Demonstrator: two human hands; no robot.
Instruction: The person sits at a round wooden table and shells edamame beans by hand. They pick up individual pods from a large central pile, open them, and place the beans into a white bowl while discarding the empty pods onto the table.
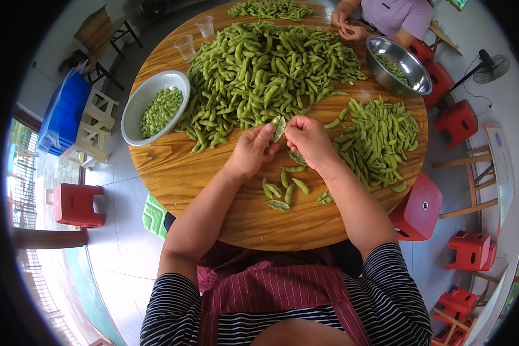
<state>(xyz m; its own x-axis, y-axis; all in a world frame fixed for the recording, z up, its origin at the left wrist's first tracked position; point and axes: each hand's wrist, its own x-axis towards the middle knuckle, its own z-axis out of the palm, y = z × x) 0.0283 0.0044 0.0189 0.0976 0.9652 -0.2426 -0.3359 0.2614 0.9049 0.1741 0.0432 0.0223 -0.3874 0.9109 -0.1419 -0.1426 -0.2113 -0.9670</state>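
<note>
An opened soybean pod [279,129], its pale inside showing, is pinched between the thumb and fingers of my left hand [254,147]. Close at its right side is my right hand [309,140], fingers curled and thumb drawn in; whatever its fingertips may hold is hidden. Just beyond both hands rises a large heap of green soybean pods [268,73]. Below them on the wood lie a few loose pods [300,186] and an opened pod [277,205]. A flatter pile of pods [378,138], some of them split open, spreads to the right of my right forearm.
On the round wooden table [181,173], a pale bowl [129,114] of shelled beans stands left, near two clear plastic cups [205,27]. A steel basin [400,88] with beans sits at the right edge, beside another person's hands [349,28]. Red stools [419,207] stand around.
</note>
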